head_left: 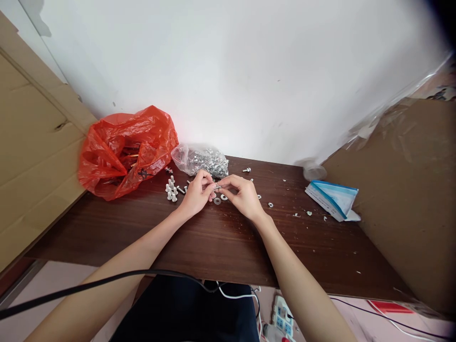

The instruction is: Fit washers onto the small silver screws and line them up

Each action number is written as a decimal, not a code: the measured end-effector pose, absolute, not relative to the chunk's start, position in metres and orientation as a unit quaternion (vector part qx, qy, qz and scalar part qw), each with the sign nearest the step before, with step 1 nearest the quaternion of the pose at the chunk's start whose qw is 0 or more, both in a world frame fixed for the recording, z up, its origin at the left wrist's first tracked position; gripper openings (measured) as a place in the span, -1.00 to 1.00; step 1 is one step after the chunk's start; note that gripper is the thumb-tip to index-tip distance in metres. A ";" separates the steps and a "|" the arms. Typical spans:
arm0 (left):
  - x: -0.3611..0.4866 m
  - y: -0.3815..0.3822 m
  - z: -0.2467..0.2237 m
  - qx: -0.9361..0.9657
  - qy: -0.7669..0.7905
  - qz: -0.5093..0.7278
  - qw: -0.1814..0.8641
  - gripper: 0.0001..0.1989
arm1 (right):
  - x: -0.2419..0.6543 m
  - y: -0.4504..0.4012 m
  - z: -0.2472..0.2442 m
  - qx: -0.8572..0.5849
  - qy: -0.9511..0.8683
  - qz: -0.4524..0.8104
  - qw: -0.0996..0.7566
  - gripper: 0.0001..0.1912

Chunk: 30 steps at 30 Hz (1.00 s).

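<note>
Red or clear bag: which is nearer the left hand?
The clear bag of metal parts, just beyond the left hand; the red bag sits farther left.

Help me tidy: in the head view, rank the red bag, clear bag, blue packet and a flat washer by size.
1. Red bag
2. Clear bag and blue packet: too alike to rank
3. Flat washer

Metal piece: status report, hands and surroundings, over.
Left hand and right hand pinching metal piece between them. Loose washers close by on tabletop.

On table (213,251): carrier bag (98,164), left; bolts (172,191), right of it; fastener bag (208,160), behind bolts; packet (331,199), far right.
</note>
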<state>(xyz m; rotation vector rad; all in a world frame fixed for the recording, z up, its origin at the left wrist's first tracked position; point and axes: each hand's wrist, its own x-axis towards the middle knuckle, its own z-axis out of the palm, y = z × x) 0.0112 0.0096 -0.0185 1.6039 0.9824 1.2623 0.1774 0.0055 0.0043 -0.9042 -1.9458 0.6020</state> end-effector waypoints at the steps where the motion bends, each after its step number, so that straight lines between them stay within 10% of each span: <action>1: 0.011 0.010 -0.019 0.642 0.393 0.504 0.422 -0.83 | 0.178 0.006 0.004 -0.368 -0.784 0.241 0.438 -0.92; 30: 0.013 0.006 -0.015 0.701 0.393 0.463 0.374 -0.88 | 0.178 0.008 -0.001 -0.457 -0.826 0.126 0.305 -0.55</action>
